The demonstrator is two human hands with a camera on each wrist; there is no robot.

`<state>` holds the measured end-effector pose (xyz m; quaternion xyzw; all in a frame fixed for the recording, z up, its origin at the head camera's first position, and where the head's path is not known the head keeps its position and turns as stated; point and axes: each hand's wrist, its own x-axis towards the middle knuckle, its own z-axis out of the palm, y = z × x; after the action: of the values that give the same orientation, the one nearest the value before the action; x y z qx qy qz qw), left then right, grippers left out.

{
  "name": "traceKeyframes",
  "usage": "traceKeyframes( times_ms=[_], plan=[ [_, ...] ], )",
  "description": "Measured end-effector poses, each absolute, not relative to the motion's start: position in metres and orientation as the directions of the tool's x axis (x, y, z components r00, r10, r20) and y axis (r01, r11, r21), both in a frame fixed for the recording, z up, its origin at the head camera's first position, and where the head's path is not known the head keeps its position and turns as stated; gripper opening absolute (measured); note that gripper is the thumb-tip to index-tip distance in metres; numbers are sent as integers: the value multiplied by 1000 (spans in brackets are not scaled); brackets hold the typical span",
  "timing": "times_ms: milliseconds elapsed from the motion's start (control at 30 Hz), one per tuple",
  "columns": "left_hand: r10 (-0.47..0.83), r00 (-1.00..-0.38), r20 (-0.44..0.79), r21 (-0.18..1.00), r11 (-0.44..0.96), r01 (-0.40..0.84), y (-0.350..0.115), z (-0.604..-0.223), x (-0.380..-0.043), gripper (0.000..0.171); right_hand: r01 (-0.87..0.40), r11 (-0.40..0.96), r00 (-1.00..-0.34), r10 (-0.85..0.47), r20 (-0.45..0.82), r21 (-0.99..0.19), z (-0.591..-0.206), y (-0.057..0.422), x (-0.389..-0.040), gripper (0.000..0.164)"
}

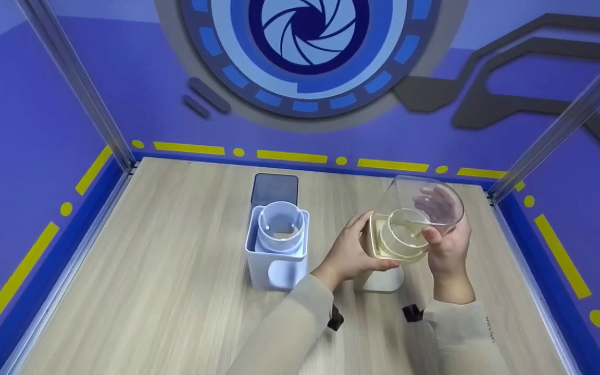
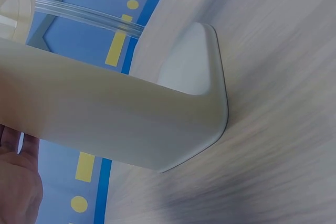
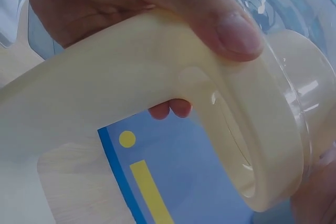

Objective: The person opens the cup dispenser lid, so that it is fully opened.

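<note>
My left hand (image 1: 352, 250) grips the upper part of a cream plastic dispenser stand (image 3: 121, 72), its thumb across the front in the right wrist view. The stand has a tall body, an overhanging round-holed head and a flat foot (image 2: 189, 61) close over the wooden table. A round collar (image 1: 401, 237) rises inside its top. My right hand (image 1: 451, 250) holds a clear plastic container (image 1: 399, 192) tilted over this top, thumb in front and fingers seen through the wall. The container's lower end overlaps the collar in the head view.
A pale blue stand (image 1: 261, 271) of similar shape, with a round collar (image 1: 282, 226) in its top, is upright to the left. Just behind it is a dark grey translucent square piece (image 1: 275, 189). Blue printed panels and metal posts (image 1: 78, 88) enclose the wooden table (image 1: 164, 260).
</note>
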<state>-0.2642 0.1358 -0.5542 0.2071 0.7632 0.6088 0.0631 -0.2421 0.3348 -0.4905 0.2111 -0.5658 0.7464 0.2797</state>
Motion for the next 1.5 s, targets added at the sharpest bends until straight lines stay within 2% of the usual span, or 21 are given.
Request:
traceKeyframes(
  times_ms=[367, 667, 1500],
  plan=[
    [394, -903, 170, 952, 169, 253, 136, -555, -265, 128, -648, -141, -761, 156, 629, -748, -488, 335, -242, 87],
    [395, -900, 185, 954, 148, 261, 136, -560, -266, 127, -639, -207, -769, 167, 617, -741, -485, 332, -241, 86],
    [396, -900, 181, 959, 134, 251, 136, -558, -265, 127, -651, -163, -759, 143, 635, -742, -483, 334, -243, 89]
  ],
)
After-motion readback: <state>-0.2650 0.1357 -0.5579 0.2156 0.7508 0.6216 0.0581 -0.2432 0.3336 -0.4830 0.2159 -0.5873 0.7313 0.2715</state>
